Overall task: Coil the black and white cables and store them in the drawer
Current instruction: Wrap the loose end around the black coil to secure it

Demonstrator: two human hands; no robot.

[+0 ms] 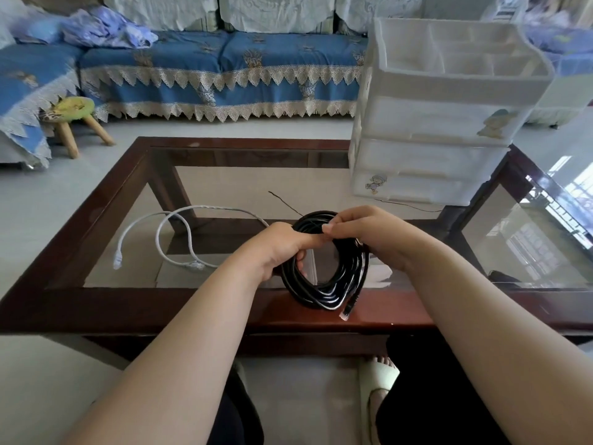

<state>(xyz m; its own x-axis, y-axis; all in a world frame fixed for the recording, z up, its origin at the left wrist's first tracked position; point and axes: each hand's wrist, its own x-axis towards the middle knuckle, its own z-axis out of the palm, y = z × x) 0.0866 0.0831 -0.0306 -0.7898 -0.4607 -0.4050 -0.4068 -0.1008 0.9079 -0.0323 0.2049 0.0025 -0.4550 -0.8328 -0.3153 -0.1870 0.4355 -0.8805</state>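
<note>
The black cable (333, 284) is wound into a round coil held upright over the near edge of the table. My left hand (282, 248) grips the coil's left side. My right hand (362, 232) pinches the top of the coil with fingertips, where a thin black tie wire (284, 202) trails off across the glass. One clear plug (347, 311) dangles from the coil's bottom. The white cable (179, 232) lies loose in open loops on the glass to the left. The white plastic drawer unit (430, 162) stands at the table's far right, its drawers closed.
The table (134, 303) has a dark wooden frame around a glass top. A blue-covered sofa (224, 69) runs along the back, with a small green stool (75, 107) on the floor at left. My knees and a slippered foot (378, 377) show below the table.
</note>
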